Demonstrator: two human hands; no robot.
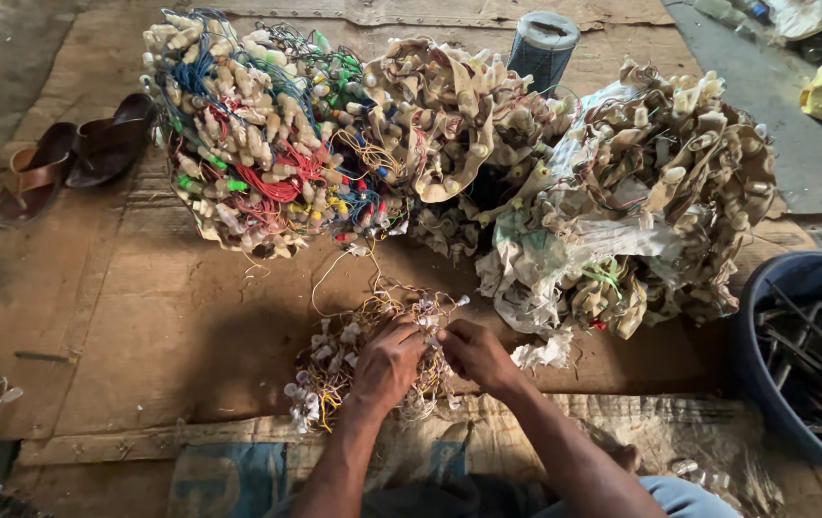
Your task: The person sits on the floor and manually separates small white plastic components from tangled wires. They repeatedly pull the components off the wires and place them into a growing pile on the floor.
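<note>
Hands meet over a tangled string of small bulb lights (353, 355) on the cardboard floor mat (142, 317). Left hand (387, 364) presses down on the tangle, fingers curled into it, seemingly to pin it; right hand (476, 353) pinches a wire beside it. Beyond both hands — big heaps of wired bulb holders (277, 134); right of them, a blue tub (804, 355).

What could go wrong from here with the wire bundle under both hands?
The thin yellow wires of the small bulb bundle loop loosely around both the left hand and right hand, so they might snag the fingers. The big heaps of bulb strings lie close behind, and loose strands may tangle together.
</note>
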